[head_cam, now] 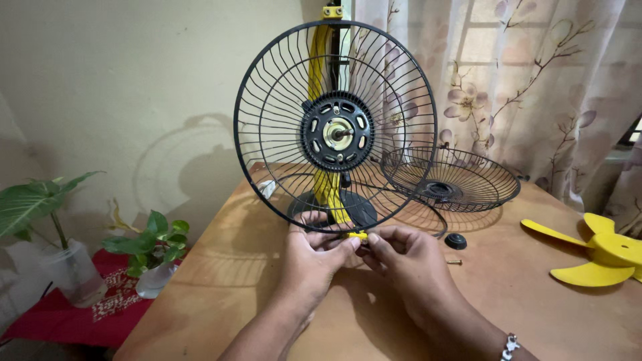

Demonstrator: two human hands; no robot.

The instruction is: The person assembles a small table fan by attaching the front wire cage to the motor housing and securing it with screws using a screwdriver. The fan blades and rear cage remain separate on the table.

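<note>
- Nearest, both forearms are seen reaching forward over the wooden worktop (254,294), wrists bent slightly inward so the fingertips meet.
- Between them a small yellow clip (356,235) is pinched, lying crosswise at the bottom rim of the upright rear fan guard (267,87); the left hand (314,257) is closed on one end, the right hand (394,251) on the other, both equally near.
- Beyond, a black knob (455,241) and a small screw (454,262) are seen on the worktop.
- Farther right, the front guard (455,179) is laid flat, and a yellow fan blade (595,257) is set well apart.

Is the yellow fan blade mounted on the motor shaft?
No, the yellow fan blade lies on the wooden table, apart from the bare motor shaft.
</note>
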